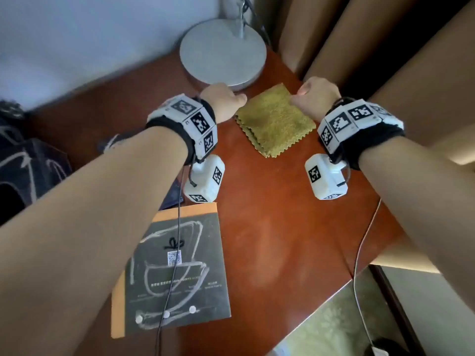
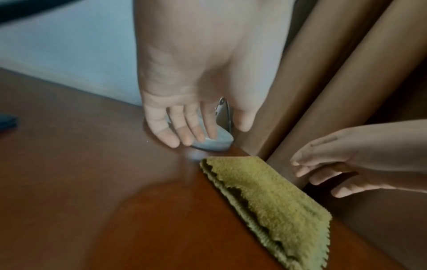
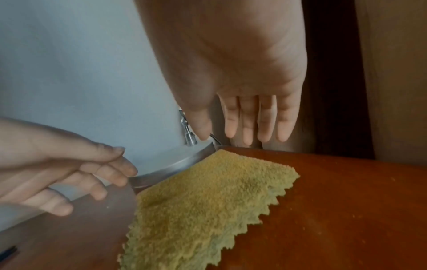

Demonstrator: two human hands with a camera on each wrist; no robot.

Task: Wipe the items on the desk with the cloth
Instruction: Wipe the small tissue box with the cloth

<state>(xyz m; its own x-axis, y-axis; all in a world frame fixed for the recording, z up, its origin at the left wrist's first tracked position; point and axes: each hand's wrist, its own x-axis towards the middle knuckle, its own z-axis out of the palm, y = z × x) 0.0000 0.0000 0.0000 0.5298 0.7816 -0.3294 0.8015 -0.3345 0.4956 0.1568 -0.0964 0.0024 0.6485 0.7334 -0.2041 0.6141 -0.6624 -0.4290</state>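
A folded olive-yellow cloth [image 1: 275,122] lies flat on the red-brown desk [image 1: 282,240], just in front of a round silver lamp base [image 1: 222,52]. My left hand [image 1: 223,101] hovers at the cloth's left corner by the lamp base's front rim, fingers loosely extended [image 2: 198,131] and holding nothing. My right hand [image 1: 313,97] hangs over the cloth's far right corner, fingers straight [image 3: 231,131] and empty. In the wrist views the cloth [image 2: 265,201] [image 3: 203,210] lies free, with neither hand gripping it. Whether my left fingers touch the lamp base [image 3: 180,164] is unclear.
A dark-covered book [image 1: 177,268] with an orange spine lies near the desk's front left. Dark bags [image 1: 25,163] sit off to the left. Tan curtains [image 1: 385,60] hang close behind the desk's right edge. A white cable [image 1: 359,253] runs along that edge.
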